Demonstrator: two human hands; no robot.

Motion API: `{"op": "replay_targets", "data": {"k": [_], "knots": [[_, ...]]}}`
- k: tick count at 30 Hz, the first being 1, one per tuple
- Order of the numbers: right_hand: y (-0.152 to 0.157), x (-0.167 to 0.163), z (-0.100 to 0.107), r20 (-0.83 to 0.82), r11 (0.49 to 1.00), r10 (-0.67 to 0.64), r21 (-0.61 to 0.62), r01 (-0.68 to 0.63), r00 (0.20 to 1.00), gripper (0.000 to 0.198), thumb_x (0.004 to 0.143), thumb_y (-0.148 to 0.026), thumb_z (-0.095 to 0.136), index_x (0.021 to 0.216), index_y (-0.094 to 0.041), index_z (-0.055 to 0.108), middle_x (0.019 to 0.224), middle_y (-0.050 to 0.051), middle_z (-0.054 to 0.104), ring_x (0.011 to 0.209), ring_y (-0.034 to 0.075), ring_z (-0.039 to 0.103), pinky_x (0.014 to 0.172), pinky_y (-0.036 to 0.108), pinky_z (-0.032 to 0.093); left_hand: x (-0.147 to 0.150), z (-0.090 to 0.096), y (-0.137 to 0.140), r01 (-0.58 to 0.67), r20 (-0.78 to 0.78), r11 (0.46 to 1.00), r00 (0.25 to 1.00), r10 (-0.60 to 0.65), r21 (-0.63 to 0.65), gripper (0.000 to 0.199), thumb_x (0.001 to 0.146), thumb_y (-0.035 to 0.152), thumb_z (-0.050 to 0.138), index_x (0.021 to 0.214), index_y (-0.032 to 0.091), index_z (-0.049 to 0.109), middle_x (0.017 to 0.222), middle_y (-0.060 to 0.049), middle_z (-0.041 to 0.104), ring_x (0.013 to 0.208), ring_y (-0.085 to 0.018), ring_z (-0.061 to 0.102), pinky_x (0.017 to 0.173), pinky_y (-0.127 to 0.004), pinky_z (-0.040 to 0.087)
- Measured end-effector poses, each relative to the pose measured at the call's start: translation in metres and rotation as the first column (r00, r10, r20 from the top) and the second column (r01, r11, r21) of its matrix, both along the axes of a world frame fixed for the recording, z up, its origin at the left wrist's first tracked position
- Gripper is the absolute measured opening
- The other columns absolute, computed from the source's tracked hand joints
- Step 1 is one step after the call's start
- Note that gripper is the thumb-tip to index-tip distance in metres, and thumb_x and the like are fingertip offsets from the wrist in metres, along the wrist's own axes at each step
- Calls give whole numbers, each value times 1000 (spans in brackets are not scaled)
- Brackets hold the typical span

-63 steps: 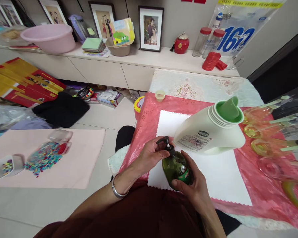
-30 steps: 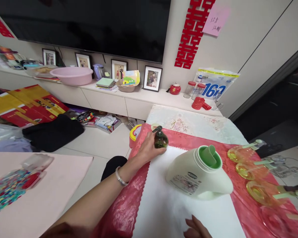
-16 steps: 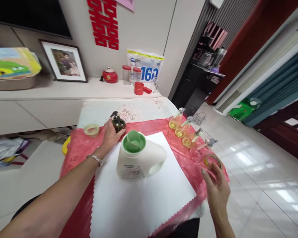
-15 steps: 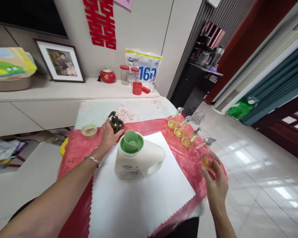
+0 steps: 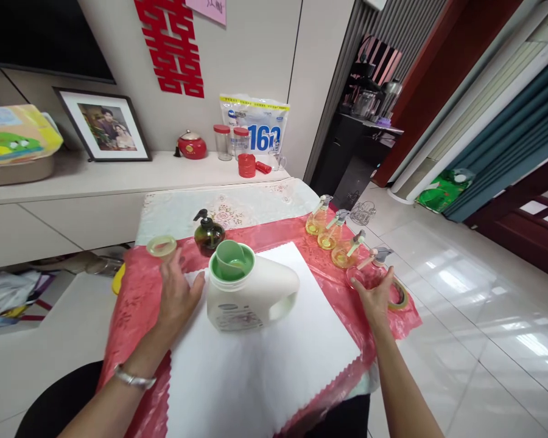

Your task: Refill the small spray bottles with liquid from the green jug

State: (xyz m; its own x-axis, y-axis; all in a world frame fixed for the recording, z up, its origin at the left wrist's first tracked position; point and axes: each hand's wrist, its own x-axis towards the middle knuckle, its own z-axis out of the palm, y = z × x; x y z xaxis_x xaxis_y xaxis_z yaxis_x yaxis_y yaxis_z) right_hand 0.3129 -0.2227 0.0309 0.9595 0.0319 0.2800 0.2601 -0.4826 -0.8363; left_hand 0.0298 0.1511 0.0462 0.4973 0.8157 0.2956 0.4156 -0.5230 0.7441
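My left hand [image 5: 178, 295] is open over the left part of the table, fingers and thumb apart. Its fingertips are at the near edge of a pale yellow tape roll [image 5: 161, 246]; whether they touch it I cannot tell. Behind that hand stands a dark green pump bottle [image 5: 209, 236]. My right hand [image 5: 375, 298] has thumb and fingers around the lower part of a clear, pinkish spray bottle [image 5: 369, 274], the nearest in a row. A second tape roll [image 5: 399, 295] lies just right of that hand. Between my hands stands a white jug [image 5: 242, 304] with a green cap [image 5: 231, 261].
Several spray bottles with yellow liquid [image 5: 327, 238] line the table's right side. Under the jug lies a white sheet [image 5: 265, 377] on a red plastic cover [image 5: 137, 292]. Behind the table, a cabinet [image 5: 82, 182] holds a framed photo, red pot, jars and a large bag.
My left hand has let go of the dark green pump bottle and moved left toward the tape roll. My right hand has shifted left from the other tape roll to the nearest spray bottle.
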Motion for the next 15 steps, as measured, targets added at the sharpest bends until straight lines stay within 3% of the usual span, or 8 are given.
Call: {"op": "replay_targets", "data": {"k": [4, 9, 13, 15], "knots": [[4, 1, 0, -8, 1000, -6, 27, 6, 1000, 143, 59, -73, 77, 166, -6, 11, 161, 16, 18, 150, 33, 19, 129, 44, 17, -41, -6, -25, -81, 71, 996, 994, 83, -22, 66, 85, 43, 56, 143, 12, 44, 147, -24, 44, 126, -38, 59, 105, -58, 55], [6, -13, 13, -8, 992, 21, 125, -20, 1000, 125, 60, -73, 77, 159, -10, 31, 146, 17, 41, 133, 33, 44, 121, 46, 35, -88, 1, -66, -165, 99, 986, 981, 167, -26, 54, 89, 44, 58, 137, 21, 54, 135, -14, 55, 108, -32, 68, 111, -57, 51], [-1, -52, 41, -30, 970, 161, 187, -152, 987, 110, 61, -69, 84, 145, -9, 46, 129, 17, 54, 119, 34, 55, 110, 46, 48, -107, 20, -110, -54, 158, 998, 986, 60, -39, 30, 93, 40, 60, 121, 32, 65, 125, -6, 65, 111, -31, 67, 107, -53, 52], [-4, -82, 54, -81, 936, 306, 210, -284, 949, 106, 63, -64, 87, 144, -10, 47, 122, 17, 58, 113, 34, 59, 103, 45, 53, -107, 34, -133, 68, 190, 990, 981, -44, -124, 18, 95, 36, 58, 107, 33, 71, 118, -5, 70, 112, -30, 67, 106, -48, 52]]}}
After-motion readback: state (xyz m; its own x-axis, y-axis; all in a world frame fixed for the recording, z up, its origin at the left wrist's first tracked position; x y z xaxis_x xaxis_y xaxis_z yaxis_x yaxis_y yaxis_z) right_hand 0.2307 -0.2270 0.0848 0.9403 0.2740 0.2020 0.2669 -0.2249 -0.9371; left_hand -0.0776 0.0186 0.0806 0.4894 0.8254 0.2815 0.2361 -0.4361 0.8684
